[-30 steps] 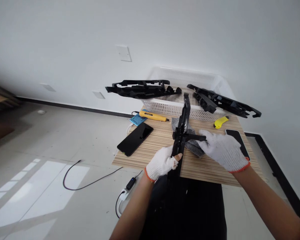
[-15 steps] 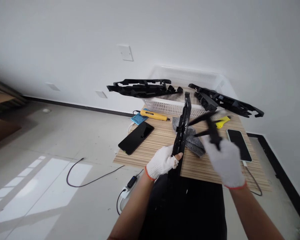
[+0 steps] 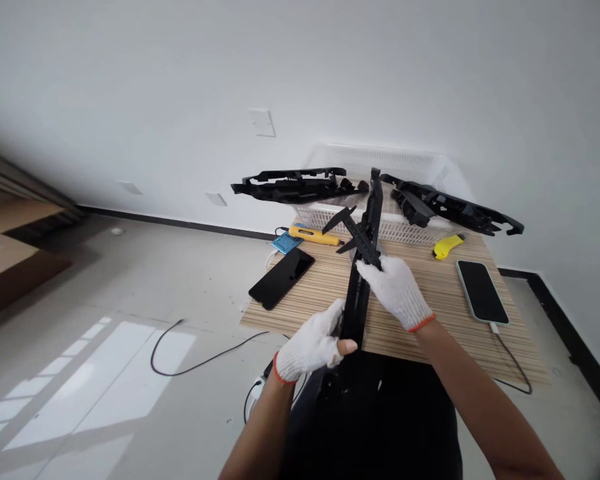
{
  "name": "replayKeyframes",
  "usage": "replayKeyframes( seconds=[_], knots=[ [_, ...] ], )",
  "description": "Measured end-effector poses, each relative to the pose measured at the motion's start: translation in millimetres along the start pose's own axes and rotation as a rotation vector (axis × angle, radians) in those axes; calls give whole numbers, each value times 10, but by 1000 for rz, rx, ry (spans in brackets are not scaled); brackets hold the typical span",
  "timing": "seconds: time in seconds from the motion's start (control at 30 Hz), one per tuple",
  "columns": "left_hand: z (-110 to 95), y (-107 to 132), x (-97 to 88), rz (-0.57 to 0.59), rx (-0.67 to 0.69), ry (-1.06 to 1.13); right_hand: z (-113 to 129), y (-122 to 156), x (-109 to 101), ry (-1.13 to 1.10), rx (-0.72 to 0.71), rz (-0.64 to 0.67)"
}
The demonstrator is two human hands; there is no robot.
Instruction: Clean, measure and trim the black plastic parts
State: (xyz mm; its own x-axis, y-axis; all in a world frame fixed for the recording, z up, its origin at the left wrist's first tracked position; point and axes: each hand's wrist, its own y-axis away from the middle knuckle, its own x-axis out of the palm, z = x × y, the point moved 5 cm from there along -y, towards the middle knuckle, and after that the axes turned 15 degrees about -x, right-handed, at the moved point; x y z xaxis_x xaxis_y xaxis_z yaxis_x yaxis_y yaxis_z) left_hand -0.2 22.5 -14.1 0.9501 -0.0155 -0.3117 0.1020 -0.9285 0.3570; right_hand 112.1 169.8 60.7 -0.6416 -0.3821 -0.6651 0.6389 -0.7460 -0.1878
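A long black plastic part (image 3: 367,247) stands on end over the near edge of the wooden table (image 3: 445,307), leaning away from me. My left hand (image 3: 310,347), in a white glove, grips its lower section, with a bare fingertip showing. My right hand (image 3: 395,288), also gloved, is closed on a black caliper-like tool (image 3: 353,230) whose jaws are held against the left side of the part, about halfway up.
A white basket (image 3: 380,193) at the back of the table carries more black parts: (image 3: 295,185) on the left rim, (image 3: 450,208) on the right. On the table lie a yellow screwdriver (image 3: 313,235), a black phone (image 3: 281,278), a yellow cutter (image 3: 445,246) and a second phone (image 3: 481,291). Cables trail on the floor at left.
My right hand lifted the black tool off the table, swung it up and left, and brought it against the upright part. The left hand slid lower. The view shifted slightly.
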Motion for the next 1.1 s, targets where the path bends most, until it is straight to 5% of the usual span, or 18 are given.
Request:
replayKeyframes(
  seconds=[0.17, 0.33, 0.53, 0.77, 1.1],
  knots=[
    [-35, 106, 60, 1, -148, -34, -14, -158, -50, 52, -8, -33],
    [-87, 4, 10, -104, -106, -39, -49, -14, -342, 317, -92, -159],
    [21, -107, -16, -89, -57, 116, -213, 176, -600, 788, -298, -226],
    [64, -125, 3, -35, -48, 201, -237, 126, -493, 1006, -456, 10],
    [104, -133, 5, -2, -51, 267, -229, 88, -508, 1121, -530, -149]
  ],
)
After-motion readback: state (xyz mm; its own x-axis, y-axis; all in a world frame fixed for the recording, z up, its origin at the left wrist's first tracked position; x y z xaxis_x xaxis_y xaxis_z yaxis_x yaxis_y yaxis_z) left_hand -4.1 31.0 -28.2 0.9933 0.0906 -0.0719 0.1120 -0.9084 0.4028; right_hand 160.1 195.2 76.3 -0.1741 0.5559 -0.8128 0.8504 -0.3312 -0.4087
